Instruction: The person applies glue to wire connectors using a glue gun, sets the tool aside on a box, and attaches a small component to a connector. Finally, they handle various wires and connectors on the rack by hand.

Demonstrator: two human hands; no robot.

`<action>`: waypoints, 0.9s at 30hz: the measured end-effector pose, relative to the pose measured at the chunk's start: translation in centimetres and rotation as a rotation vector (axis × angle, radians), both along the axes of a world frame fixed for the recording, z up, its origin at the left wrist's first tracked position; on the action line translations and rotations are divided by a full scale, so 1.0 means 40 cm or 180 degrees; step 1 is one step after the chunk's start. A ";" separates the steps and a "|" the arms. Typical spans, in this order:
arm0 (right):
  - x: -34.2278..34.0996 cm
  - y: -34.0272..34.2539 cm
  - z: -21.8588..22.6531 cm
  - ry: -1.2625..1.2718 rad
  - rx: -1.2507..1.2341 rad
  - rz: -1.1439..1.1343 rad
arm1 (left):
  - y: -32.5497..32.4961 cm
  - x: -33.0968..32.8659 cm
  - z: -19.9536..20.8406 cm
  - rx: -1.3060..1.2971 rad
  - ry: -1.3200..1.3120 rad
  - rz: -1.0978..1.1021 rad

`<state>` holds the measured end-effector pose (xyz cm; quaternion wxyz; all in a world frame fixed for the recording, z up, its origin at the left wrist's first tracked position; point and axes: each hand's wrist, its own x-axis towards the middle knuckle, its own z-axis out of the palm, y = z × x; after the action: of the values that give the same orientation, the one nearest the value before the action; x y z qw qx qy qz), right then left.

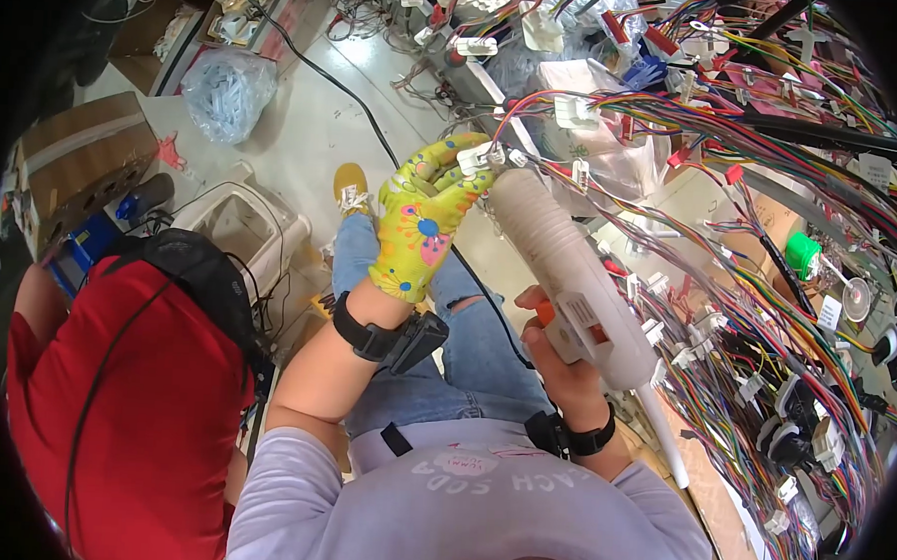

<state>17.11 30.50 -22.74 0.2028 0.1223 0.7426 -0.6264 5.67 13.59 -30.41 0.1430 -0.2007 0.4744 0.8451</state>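
My left hand (pixel 426 214), in a yellow-green flowered glove, has its fingers closed around a white connector (pixel 477 159) with wires running off it. My bare right hand (pixel 565 370) grips a white heat gun (pixel 565 255) with a ribbed barrel and an orange trigger. The barrel's front end lies close beside the gloved fingers and the connector. Part of the grip is hidden behind my right hand. Bundles of coloured wires (pixel 696 121) with white connectors run past the gun on its right.
A person in a red shirt (pixel 132 416) is close on my left. Beyond stand a white plastic bin (pixel 291 228), a cardboard box (pixel 83 164) and a clear plastic bag (pixel 229 90). A black cable (pixel 347 90) crosses the floor. A green spool (pixel 801 253) sits among the wires.
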 end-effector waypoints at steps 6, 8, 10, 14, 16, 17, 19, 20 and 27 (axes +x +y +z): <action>-0.002 -0.004 0.004 0.0048 0.0009 -0.0097 | 0.001 -0.001 0.002 0.0002 0.0016 0.0050; -0.005 -0.002 0.009 -0.0001 0.0099 0.0114 | 0.001 0.000 0.002 -0.0032 -0.0019 0.0034; -0.007 -0.003 0.010 0.0016 0.0128 0.0104 | 0.002 0.000 0.003 -0.0034 -0.0026 0.0038; -0.005 -0.006 0.003 0.0059 -0.0085 -0.0109 | 0.001 0.002 0.005 0.0098 0.0017 0.0105; -0.001 -0.002 0.005 -0.0020 -0.0037 0.0004 | 0.000 0.003 0.004 0.0037 -0.0016 0.0078; 0.001 0.000 0.005 -0.0098 0.0011 0.0118 | 0.000 0.003 0.003 0.0004 0.0061 0.0110; 0.002 -0.002 0.000 -0.0038 -0.0057 -0.0011 | 0.001 0.003 -0.001 0.0051 -0.0027 0.0081; 0.002 -0.003 -0.002 0.0023 -0.0128 -0.0137 | 0.001 0.003 -0.003 0.0123 -0.0006 0.0112; -0.002 -0.006 -0.001 0.0040 -0.0247 -0.0361 | -0.003 0.003 -0.007 0.0232 0.0009 0.0069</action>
<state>17.04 30.28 -22.78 0.1669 0.1523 0.7110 -0.6659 5.80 13.48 -30.71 0.1403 -0.1993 0.4413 0.8636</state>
